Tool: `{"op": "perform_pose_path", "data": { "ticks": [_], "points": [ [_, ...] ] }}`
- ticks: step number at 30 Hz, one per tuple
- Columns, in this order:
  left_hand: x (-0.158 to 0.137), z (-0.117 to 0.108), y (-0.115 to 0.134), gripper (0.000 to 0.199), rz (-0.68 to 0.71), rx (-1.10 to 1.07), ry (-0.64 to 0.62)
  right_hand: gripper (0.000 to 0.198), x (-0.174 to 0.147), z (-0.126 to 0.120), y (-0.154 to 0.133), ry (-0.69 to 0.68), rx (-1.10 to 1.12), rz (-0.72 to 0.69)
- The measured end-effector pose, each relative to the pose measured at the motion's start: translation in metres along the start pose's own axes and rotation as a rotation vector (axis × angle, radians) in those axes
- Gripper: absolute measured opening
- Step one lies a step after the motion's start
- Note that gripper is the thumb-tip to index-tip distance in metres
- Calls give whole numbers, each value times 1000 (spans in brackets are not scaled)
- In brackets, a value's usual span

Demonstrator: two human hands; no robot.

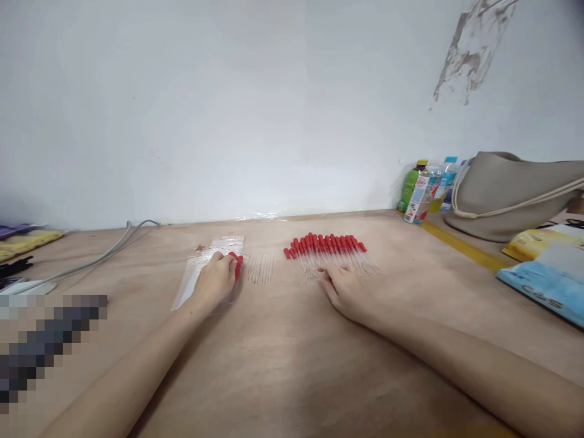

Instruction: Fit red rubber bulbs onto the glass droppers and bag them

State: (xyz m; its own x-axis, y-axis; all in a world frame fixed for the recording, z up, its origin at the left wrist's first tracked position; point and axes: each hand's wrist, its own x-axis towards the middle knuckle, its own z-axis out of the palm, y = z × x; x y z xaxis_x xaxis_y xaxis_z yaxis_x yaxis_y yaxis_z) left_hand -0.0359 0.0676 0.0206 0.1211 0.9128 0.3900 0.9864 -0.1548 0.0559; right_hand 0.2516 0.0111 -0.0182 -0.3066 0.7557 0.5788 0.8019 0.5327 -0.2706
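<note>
My left hand (218, 278) is closed, its fingertips curled on red rubber bulbs (237, 265); how many it grips is hidden. Under and beside it lies a clear zip bag (186, 286). Just right of those bulbs, a row of thin clear dropper tubes (261, 269) lies side by side without bulbs. Farther right, many droppers with red bulbs (326, 243) are fanned out, bulbs toward the wall and clear tips toward me. My right hand (344, 292) is at their tips, fingers bent and drawn together; anything between its fingertips is too small to make out.
Drink bottles (416, 193) and a grey bag (506, 194) stand at the back right, with blue and yellow packages (542, 286) nearer. Grey cables (109, 248) cross the brown tabletop (292, 365) on the left. A white wall (228, 121) closes the back.
</note>
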Motion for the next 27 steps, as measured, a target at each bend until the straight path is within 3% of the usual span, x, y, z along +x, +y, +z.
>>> {"op": "perform_pose_path", "data": {
  "ticks": [4,8,13,19,27],
  "points": [
    [-6,-1,13,31,62,-43,150,22,-13,1,1,71,-13,-95],
    [-26,6,41,27,307,-262,272,21,-13,-3,0,77,-29,-120],
    [-53,15,68,20,426,-424,42,16,-11,-5,0,75,-13,-133],
    [-52,11,64,18,402,-434,31,13,-12,-4,0,79,-14,-98],
    [-55,7,81,17,360,-714,-106,13,-12,-6,-3,99,43,-136]
  ]
}}
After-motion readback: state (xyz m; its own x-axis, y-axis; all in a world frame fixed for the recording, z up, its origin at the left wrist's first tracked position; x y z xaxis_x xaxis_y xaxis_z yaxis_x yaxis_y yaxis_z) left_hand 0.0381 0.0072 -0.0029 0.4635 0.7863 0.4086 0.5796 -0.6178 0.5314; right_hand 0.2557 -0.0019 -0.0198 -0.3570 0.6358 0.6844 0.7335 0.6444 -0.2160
